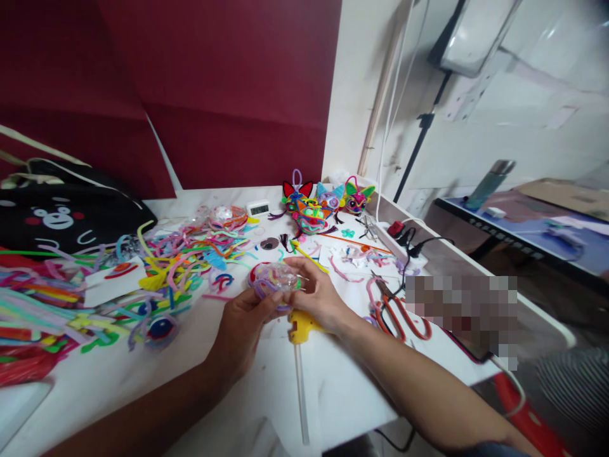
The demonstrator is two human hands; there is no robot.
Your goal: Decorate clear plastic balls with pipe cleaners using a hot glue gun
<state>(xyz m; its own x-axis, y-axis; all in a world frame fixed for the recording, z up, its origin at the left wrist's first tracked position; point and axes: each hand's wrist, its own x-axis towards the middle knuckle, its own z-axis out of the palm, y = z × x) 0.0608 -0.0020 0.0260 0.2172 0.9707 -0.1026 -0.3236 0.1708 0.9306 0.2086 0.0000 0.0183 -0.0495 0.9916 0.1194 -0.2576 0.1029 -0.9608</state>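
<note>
Both my hands meet over the middle of the white table (143,374). Between them is a clear plastic ball (273,278) wrapped in purple and pink pipe cleaner. My left hand (245,324) grips it from below and the left, fingers curled. My right hand (316,293) holds its right side, fingers closed round it. A yellow glue gun (301,325) with a white glue stick lies on the table just under my right hand.
Several loose coloured pipe cleaners (157,266) cover the table's left half. Finished pipe-cleaner animal heads (323,204) stand at the back. Red-handled scissors (399,314) lie to the right, near cables. A black bear-print bag (61,219) sits far left. The table edge runs close on the right.
</note>
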